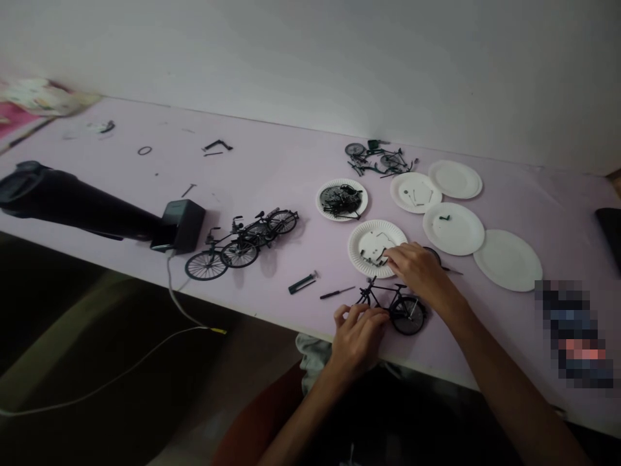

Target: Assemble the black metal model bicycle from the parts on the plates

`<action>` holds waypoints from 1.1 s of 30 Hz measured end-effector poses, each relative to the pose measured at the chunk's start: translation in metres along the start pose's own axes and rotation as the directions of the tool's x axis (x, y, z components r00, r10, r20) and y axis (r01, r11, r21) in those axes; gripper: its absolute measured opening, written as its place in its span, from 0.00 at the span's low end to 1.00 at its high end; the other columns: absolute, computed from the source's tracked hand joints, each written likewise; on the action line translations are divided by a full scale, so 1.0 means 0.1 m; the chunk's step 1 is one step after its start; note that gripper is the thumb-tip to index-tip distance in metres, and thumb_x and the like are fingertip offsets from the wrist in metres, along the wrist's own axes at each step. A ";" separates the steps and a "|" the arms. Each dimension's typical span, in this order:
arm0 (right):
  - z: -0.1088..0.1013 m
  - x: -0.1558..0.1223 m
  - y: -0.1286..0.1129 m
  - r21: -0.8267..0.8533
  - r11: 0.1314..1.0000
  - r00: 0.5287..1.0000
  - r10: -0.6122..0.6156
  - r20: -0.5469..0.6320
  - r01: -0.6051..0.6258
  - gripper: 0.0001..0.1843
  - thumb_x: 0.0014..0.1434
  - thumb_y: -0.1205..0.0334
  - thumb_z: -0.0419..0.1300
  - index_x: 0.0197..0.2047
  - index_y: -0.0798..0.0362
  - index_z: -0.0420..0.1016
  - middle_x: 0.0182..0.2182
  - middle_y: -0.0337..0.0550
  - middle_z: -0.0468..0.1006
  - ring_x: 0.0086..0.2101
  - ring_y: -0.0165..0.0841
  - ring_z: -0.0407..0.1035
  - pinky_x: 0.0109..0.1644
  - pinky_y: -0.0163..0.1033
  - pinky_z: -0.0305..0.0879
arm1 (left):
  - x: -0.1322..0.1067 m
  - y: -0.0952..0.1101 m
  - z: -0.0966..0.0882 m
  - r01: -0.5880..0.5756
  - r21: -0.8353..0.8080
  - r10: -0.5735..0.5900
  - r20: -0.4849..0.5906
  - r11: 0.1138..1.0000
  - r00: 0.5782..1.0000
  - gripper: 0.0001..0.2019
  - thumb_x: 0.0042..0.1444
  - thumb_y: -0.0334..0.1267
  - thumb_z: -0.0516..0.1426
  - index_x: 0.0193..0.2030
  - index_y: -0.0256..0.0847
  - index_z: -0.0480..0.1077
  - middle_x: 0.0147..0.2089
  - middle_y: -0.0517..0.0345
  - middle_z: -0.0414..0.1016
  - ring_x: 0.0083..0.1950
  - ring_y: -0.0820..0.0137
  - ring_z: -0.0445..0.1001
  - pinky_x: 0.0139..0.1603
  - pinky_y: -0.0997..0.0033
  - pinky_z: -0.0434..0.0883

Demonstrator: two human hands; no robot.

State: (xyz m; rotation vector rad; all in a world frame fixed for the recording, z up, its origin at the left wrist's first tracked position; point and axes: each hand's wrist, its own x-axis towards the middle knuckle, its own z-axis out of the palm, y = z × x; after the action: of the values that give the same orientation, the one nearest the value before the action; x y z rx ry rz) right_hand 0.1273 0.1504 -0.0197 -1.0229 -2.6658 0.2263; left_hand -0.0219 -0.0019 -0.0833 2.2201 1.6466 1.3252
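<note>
A small black model bicycle [395,304] stands near the front edge of the pink table [272,175]. My left hand [358,333] is curled at its front end, fingers closed where the front wheel would be; what they grip is hidden. My right hand [418,270] reaches over the bicycle to the rim of a paper plate [361,241] holding small dark parts, fingertips pinched over them. A screwdriver [337,293] and a dark tool [303,283] lie just left of the bicycle.
Two finished model bicycles [242,243] stand mid-table beside a black box [182,223] with a cable and a long black object [72,200]. Several more paper plates [453,228], one full of dark parts [341,199], and a partly built bicycle [381,157] lie behind.
</note>
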 end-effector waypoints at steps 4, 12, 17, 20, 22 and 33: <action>-0.17 -0.25 -0.04 0.098 0.994 0.992 0.068 -0.110 -0.057 0.06 0.65 0.69 0.57 0.45 0.51 0.72 0.37 0.47 0.80 0.38 0.40 0.74 0.47 0.46 0.70 | 0.07 0.05 0.02 0.071 -0.010 -0.071 -0.011 0.997 0.997 0.05 0.63 0.31 0.60 0.45 0.44 0.70 0.39 0.62 0.82 0.42 0.68 0.75 0.51 0.61 0.56; -0.04 -0.97 -0.48 0.661 0.694 0.823 0.531 -0.202 -0.286 0.07 0.60 0.64 0.65 0.42 0.46 0.73 0.36 0.41 0.79 0.38 0.39 0.75 0.46 0.46 0.72 | 0.26 0.12 0.05 0.141 -0.039 -0.142 -0.013 0.989 0.990 0.06 0.62 0.33 0.61 0.44 0.43 0.71 0.37 0.61 0.79 0.41 0.68 0.75 0.52 0.60 0.55; 0.13 -0.91 -0.57 0.677 0.660 0.837 0.534 -0.118 -0.325 0.06 0.61 0.64 0.64 0.42 0.47 0.72 0.37 0.41 0.78 0.40 0.38 0.75 0.47 0.45 0.72 | 0.24 0.11 0.05 0.131 -0.042 -0.131 -0.002 0.991 0.991 0.07 0.62 0.32 0.61 0.46 0.43 0.69 0.38 0.62 0.80 0.42 0.69 0.76 0.58 0.57 0.52; 0.16 -0.87 -0.57 0.669 0.656 0.837 0.539 -0.090 -0.350 0.07 0.61 0.64 0.64 0.43 0.47 0.71 0.37 0.41 0.79 0.40 0.38 0.75 0.47 0.45 0.73 | 0.24 0.12 0.05 0.136 -0.040 -0.137 -0.016 0.990 0.990 0.07 0.63 0.32 0.60 0.46 0.42 0.68 0.38 0.62 0.80 0.43 0.68 0.77 0.59 0.56 0.51; 0.18 -0.87 -0.57 0.663 0.657 0.837 0.541 -0.080 -0.360 0.07 0.61 0.63 0.64 0.43 0.48 0.71 0.37 0.42 0.79 0.40 0.39 0.76 0.47 0.46 0.73 | 0.25 0.12 0.05 0.143 -0.040 -0.144 -0.026 0.989 0.989 0.08 0.62 0.32 0.61 0.46 0.43 0.68 0.38 0.62 0.80 0.43 0.68 0.77 0.59 0.56 0.51; 0.09 -0.81 -0.64 0.557 0.736 0.852 0.515 -0.094 -0.383 0.08 0.58 0.68 0.64 0.40 0.47 0.73 0.34 0.42 0.80 0.38 0.41 0.74 0.45 0.51 0.71 | 0.25 0.12 0.05 0.140 -0.045 -0.141 -0.010 0.989 0.990 0.11 0.60 0.30 0.62 0.47 0.43 0.67 0.38 0.63 0.80 0.43 0.68 0.76 0.59 0.57 0.52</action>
State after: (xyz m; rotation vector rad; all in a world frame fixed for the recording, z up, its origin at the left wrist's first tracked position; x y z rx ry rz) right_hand 0.1415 0.0482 -0.0292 -1.3773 -1.9155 0.8194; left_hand -0.0088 0.0157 -0.0653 2.0337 1.7247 1.3295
